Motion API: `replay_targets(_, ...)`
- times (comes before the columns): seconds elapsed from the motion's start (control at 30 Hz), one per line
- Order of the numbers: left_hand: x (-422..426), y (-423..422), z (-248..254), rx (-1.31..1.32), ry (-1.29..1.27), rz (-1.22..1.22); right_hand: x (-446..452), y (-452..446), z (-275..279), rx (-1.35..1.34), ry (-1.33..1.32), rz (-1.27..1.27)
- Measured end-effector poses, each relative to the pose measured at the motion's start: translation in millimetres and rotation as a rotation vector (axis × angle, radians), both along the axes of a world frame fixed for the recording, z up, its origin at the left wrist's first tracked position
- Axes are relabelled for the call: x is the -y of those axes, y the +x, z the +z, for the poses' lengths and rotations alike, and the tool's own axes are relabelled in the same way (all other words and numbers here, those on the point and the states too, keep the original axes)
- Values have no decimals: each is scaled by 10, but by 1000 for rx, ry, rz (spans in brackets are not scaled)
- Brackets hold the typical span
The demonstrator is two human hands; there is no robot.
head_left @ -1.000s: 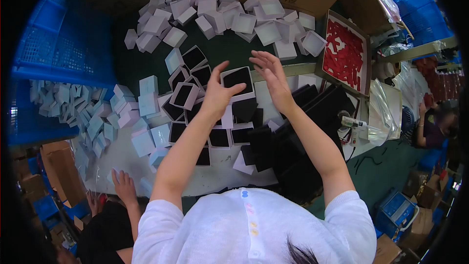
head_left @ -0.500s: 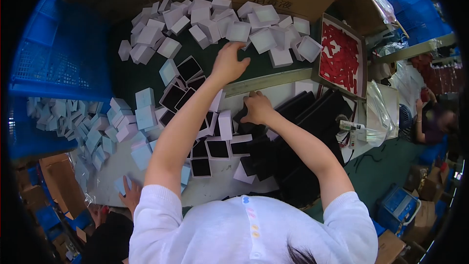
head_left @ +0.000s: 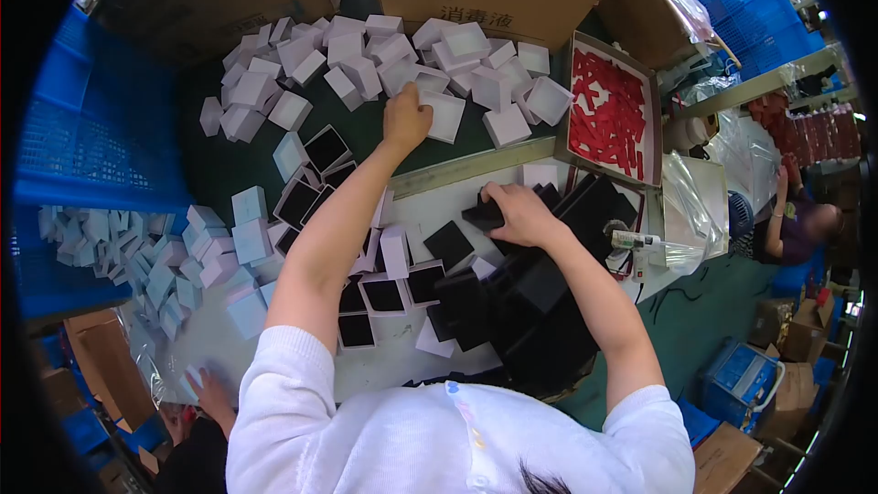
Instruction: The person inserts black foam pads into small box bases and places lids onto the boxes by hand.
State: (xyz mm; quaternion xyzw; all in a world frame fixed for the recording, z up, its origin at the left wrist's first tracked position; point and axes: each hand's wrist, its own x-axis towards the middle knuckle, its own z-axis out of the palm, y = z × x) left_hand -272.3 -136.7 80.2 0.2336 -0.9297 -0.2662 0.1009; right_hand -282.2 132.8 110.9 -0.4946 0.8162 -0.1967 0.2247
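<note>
My left hand (head_left: 406, 121), twelve o'clock: was curled, gripped edge of white box (head_left: 445, 119). My right hand (head_left: 523, 218), one o'clock: half-curled, gripped black piece (head_left: 481, 216).

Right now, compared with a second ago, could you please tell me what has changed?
The left hand has moved forward, away from the body, and now appears to grip an open white box. The right hand has come back toward the body and appears to hold a black piece. The box of red pieces stayed put; the camera's view shifted.
</note>
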Motion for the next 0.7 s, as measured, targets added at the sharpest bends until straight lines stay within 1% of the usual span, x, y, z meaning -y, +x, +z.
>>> replay_targets(0.03, -32, 158, 218, -65, 170, 83, 21, -29, 85, 71, 126, 28)
replay_targets(0.07, -62, 299, 338, -133, 340, 165, 21, -45, 107, -16, 26, -3)
replay_targets(0.1, -72, 437, 286, -129, 335, 165, 28, -49, 100, -87, -156, -95)
replay_targets(0.17, -55, 671, 128, -260, 373, 41, 144, -41, 239, -59, -383, -321)
replay_targets(0.2, -146, 800, 144, -285, 438, 11, 204, 7, 328, -53, -385, -316)
replay_targets(0.23, -280, 904, 190, -310, 504, -18, 274, 64, 424, -117, -484, -262)
replay_targets(0.27, -410, 974, 240, -257, 633, -18, 339, 126, 494, -181, -582, -209)
replay_targets(0.3, -554, 1010, 323, -206, 762, -20, 394, 201, 529, -193, -546, -106)
replay_targets(0.37, -854, 1030, 412, -351, 1143, -4, 520, 332, 536, -271, -592, 56)
replay_targets(0.4, -912, 1061, 480, -315, 1083, -10, 525, 359, 512, -179, -587, 72)
replay_targets(0.43, -943, 1092, 632, -319, 1081, -5, 533, 368, 489, -178, -589, 78)
replay_targets(0.5, -979, 1143, 887, -245, 1444, 91, 540, 384, 467, 193, -784, -34)
replay_targets(0.53, -976, 1158, 886, -274, 1484, 96, 558, 406, 502, 350, -838, -64)
replay_targets(0.57, -962, 1163, 852, -273, 1484, 96, 559, 399, 486, 350, -839, -65)
replay_targets(0.63, -925, 1164, 857, -379, 1377, 107, 568, 377, 452, 406, -813, -222)
replay_targets(0.67, -914, 1191, 872, -383, 1427, 182, 561, 378, 449, 373, -787, -190)
replay_targets(0.7, -870, 1204, 786, -382, 1427, 183, 559, 369, 446, 375, -787, -190)
